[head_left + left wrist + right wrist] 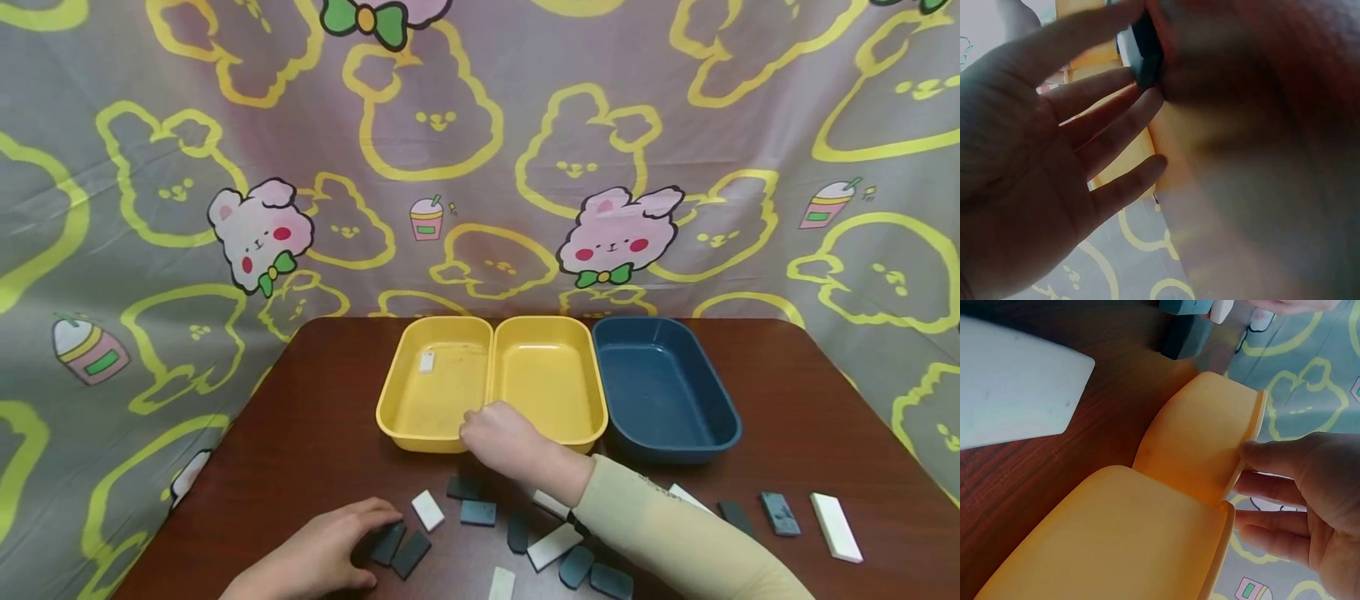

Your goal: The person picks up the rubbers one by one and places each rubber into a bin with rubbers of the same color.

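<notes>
two grips, both mine.

left grip [322, 540]: wide, thumb and fingers apart, arched about a dark block [387, 543] on the tabletop [330, 408]; whether i press it, i cannot tell. second dark block [411, 556]: just beside the first, on its right.

right grip [501, 437]: at the front rims where the left yellow bin [435, 412] and right yellow bin [547, 387] meet. in the right wrist view my fingers run nearly straight, tips partly behind the rims; whether they pinch anything, i cannot tell.

bins, three, in a row: the two yellow, touching; then a blue bin [660, 387] at the right end. one small white tile [427, 361] lies in the left yellow bin, toward the back.

loose on the tabletop, in front of the bins: a white block [428, 510] near my left fingers; a blue block [477, 512] to its right; two rounded blocks [576, 567], near each other, at the near edge of view; a long white block [836, 527], far right, with a patterned block [780, 513] to its left.

backdrop: a printed curtain [480, 100].
</notes>
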Demonstrator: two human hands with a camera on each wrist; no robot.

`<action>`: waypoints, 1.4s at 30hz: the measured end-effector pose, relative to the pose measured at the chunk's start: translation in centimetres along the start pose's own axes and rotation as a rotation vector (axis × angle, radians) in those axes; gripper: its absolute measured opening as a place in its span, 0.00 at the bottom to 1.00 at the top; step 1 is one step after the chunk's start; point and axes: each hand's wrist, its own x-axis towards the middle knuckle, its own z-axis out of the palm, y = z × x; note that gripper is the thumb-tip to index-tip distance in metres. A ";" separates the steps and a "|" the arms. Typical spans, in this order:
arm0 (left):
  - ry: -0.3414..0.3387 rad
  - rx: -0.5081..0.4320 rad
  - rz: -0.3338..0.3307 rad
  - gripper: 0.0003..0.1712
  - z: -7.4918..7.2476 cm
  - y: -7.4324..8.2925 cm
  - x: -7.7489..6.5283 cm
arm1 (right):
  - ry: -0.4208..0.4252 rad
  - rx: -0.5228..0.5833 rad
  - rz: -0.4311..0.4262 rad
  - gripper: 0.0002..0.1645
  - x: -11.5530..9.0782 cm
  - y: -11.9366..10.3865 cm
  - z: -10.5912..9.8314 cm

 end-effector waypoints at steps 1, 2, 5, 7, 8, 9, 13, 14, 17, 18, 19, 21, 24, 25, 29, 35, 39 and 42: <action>0.007 0.010 0.006 0.33 0.0 0.0 0.0 | 0.002 -0.003 0.001 0.05 0.0 0.0 0.0; 0.018 0.025 0.012 0.32 0.1 0.0 0.1 | 0.002 -0.008 0.001 0.05 0.0 0.0 0.1; 0.048 0.071 0.034 0.29 0.2 0.0 0.3 | 0.006 -0.017 -0.001 0.05 0.0 0.1 0.2; 0.069 0.101 0.056 0.27 0.3 0.0 0.4 | 0.005 -0.012 0.001 0.05 0.0 0.1 0.2; 0.078 0.114 0.065 0.26 0.3 0.0 0.5 | 0.004 -0.011 0.001 0.05 0.0 0.1 0.3; 0.086 0.125 0.075 0.25 0.3 0.0 0.5 | 0.001 -0.006 0.002 0.05 0.0 0.1 0.3; 0.102 0.142 0.091 0.24 0.2 -0.1 0.6 | -0.004 0.008 0.001 0.05 0.0 0.1 0.4; 0.105 0.144 0.091 0.23 0.1 -0.1 0.6 | -0.004 0.012 0.002 0.05 0.0 0.2 0.4; 0.107 0.138 0.083 0.23 0.0 -0.2 0.8 | 0.000 0.013 0.002 0.06 0.0 0.3 0.4; 0.110 0.139 0.083 0.23 0.0 -0.3 0.9 | 0.001 0.014 0.002 0.06 0.0 0.3 0.4; 0.118 0.144 0.085 0.22 0.0 -0.3 0.9 | 0.001 0.019 0.004 0.06 0.0 0.3 0.4; 0.145 0.158 0.098 0.23 0.0 -0.4 0.9 | 0.002 0.020 0.004 0.06 0.0 0.4 0.3; 0.210 0.193 0.122 0.24 -0.1 -0.5 0.8 | -0.002 0.046 0.016 0.06 0.0 0.4 0.2; 0.235 0.205 0.129 0.24 -0.1 -0.5 0.7 | -0.003 0.060 0.022 0.06 0.0 0.5 0.2; 0.303 0.224 0.118 0.25 -0.6 -0.2 0.4 | 0.011 0.141 0.050 0.03 -0.5 1.0 0.0; 0.311 0.193 0.030 0.26 -1.8 0.7 0.6 | 0.008 0.308 0.105 0.19 -3.6 3.5 -0.5; 0.354 0.208 0.029 0.27 -3.0 1.6 0.9 | -0.019 0.330 0.161 0.24 -6.7 5.4 -0.9; 0.406 0.223 0.067 0.28 -4.1 2.5 1.3 | -0.041 0.344 0.214 0.25 -8.8 6.1 -1.0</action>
